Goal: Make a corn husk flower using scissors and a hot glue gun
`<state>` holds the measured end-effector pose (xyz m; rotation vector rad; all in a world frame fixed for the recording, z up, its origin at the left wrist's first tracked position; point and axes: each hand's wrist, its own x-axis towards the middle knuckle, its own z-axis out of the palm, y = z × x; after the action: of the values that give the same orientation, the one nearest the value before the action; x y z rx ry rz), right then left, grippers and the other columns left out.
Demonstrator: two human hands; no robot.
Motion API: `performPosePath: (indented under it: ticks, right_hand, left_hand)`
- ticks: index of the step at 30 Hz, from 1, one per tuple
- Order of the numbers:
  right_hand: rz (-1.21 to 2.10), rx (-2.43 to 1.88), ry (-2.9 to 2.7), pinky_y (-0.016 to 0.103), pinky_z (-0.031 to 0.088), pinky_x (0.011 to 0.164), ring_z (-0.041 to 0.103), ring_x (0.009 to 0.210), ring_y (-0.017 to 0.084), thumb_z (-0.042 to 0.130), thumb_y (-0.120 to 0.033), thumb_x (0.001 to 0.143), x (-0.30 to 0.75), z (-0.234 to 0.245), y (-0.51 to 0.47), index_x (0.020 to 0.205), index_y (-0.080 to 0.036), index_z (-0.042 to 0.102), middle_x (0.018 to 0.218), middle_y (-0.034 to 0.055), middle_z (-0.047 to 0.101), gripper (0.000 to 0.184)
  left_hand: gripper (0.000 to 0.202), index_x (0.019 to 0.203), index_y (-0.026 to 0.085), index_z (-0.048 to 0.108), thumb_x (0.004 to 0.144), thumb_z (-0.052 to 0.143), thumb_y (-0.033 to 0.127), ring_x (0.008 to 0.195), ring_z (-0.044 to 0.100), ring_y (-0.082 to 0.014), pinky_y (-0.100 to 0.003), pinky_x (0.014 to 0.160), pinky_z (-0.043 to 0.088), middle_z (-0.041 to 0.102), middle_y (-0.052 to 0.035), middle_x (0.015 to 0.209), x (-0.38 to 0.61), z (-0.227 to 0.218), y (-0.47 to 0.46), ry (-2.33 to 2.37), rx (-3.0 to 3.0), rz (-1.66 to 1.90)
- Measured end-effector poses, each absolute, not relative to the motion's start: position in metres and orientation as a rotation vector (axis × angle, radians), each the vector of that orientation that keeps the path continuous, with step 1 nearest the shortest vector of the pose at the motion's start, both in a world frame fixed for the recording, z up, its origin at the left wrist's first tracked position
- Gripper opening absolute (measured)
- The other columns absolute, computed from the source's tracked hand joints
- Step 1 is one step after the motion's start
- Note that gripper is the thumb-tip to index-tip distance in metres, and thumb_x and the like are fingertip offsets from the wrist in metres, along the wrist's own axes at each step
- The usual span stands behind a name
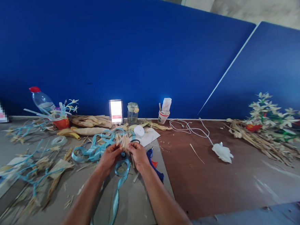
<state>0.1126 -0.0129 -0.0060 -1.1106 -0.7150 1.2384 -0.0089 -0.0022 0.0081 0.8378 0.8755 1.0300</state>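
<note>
My left hand (109, 158) and my right hand (138, 156) meet over the grey part of the table. Between their pinched fingertips is a pale dried-husk flower (123, 140), its petals fanning upward. Light blue ribbon (115, 201) hangs in a long loop below the hands, and more of it lies tangled to their left. Just behind my right fingers shows a dark ring, perhaps a scissors handle (135, 141). A white roll (139, 130) rests on a white sheet of paper (151, 137) beyond. Dark blue cloth-like material (153, 165) lies beside my right wrist.
Blue-stemmed husk flowers (33, 179) spread over the left side. Behind stand a red-capped bottle (42, 99), a lit phone (116, 111), a glass jar (133, 113) and a paper cup (163, 116). A white cable (205, 132), crumpled tissue (222, 152) and flower bunch (271, 128) lie right.
</note>
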Motion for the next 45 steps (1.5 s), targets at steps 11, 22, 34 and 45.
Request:
performPosePath:
  ticks: [11,22,34,45]
  right_hand:
    - [1.272,-1.113,-0.655,0.022,0.029,0.049,0.037,0.046,0.008,0.065,-0.030,0.057,0.1130,-0.0042,-0.0141,0.062,-0.019,0.056,0.047,-0.0080,0.047,0.014]
    - [1.158,-1.153,-0.712,0.021,0.031,0.050,0.039,0.048,0.008,0.062,-0.026,0.059,0.1152,-0.0012,-0.0144,0.065,-0.018,0.057,0.052,-0.0072,0.050,0.011]
    - [1.111,-1.130,-0.720,0.024,0.042,0.056,0.054,0.060,0.013,0.063,-0.025,0.058,0.1158,-0.0043,-0.0126,0.077,-0.019,0.060,0.062,-0.0025,0.060,0.020]
    - [1.157,-1.128,-0.698,0.023,0.040,0.054,0.049,0.052,0.010,0.062,-0.024,0.057,0.1158,-0.0052,-0.0116,0.075,-0.019,0.060,0.057,-0.0054,0.056,0.019]
  left_hand:
    - [0.029,0.074,0.014,0.062,0.057,0.080,0.027,0.040,0.037,-0.0034,-0.017,0.038,0.024,0.052,0.0052,0.055,-0.0114,0.0037,-0.0005,0.858,0.852,0.982]
    - [0.030,0.074,0.014,0.059,0.058,0.081,0.028,0.042,0.038,-0.0031,-0.015,0.040,0.026,0.051,0.0057,0.055,-0.0122,0.0026,-0.0008,0.859,0.858,0.981]
    - [0.031,0.073,0.014,0.058,0.057,0.081,0.028,0.041,0.037,-0.0030,-0.015,0.040,0.026,0.052,0.0055,0.056,-0.0115,0.0038,-0.0008,0.877,0.854,0.982]
    - [0.031,0.073,0.013,0.061,0.055,0.082,0.027,0.044,0.042,-0.0039,-0.016,0.041,0.029,0.055,0.0037,0.059,-0.0110,0.0060,-0.0018,0.880,0.826,1.001]
